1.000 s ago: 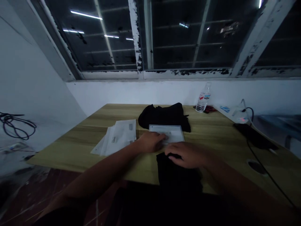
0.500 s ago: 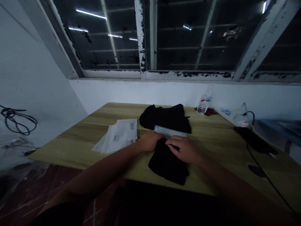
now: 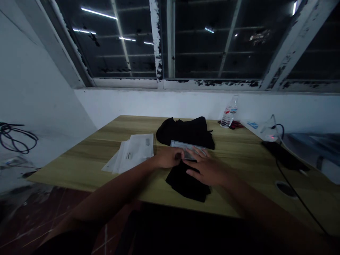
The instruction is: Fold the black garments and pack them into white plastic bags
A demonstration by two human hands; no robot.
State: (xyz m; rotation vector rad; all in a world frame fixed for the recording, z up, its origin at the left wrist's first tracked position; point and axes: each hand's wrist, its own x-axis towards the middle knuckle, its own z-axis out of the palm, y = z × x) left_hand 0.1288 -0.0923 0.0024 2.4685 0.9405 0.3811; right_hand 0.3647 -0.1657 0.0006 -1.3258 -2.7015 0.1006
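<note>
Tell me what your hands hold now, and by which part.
Cannot tell if it's gripped: left hand and right hand rest fingers on the near edge of a flat clear packet, above folded black cloth.

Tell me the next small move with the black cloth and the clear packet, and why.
Probably ease the folded black garment further onto the flat clear packet, since its end only meets the packet's near edge. The left hand rests at that join and the right hand has its fingers on the packet, so both seem well placed for it.
</note>
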